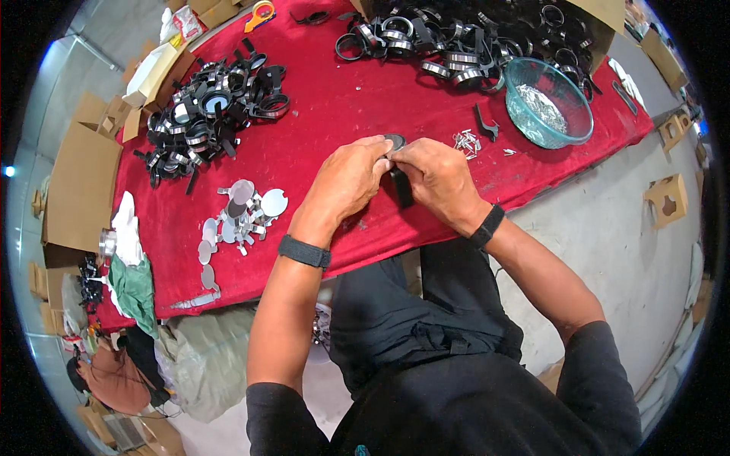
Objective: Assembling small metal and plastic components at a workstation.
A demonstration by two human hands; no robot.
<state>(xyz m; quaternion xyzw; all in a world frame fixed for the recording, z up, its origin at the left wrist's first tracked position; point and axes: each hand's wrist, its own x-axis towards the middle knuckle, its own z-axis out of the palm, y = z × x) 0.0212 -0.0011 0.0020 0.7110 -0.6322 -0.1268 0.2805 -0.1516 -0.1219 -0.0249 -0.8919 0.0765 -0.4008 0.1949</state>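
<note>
Over the front of the red-covered table, my left hand (351, 179) is closed around a black round part with a flat black tab (401, 190) that hangs down between my hands. Its round end shows only partly above my fingertips. My right hand (441, 179) meets it from the other side, thumb and forefinger pinched at the part's edge; whatever small thing they grip is hidden. Just right of that hand lies a small heap of silvery pins (467, 142), with a black lever-like piece (485, 124) behind it.
A clear greenish bowl (583, 125) of small metal pieces stands at right. Piles of black ring parts lie at left (205, 114) and at the back (456, 57). Round silvery discs (241, 191) lie nearer left. An orange tape dispenser (260, 15) and cardboard boxes (84, 178) edge the table.
</note>
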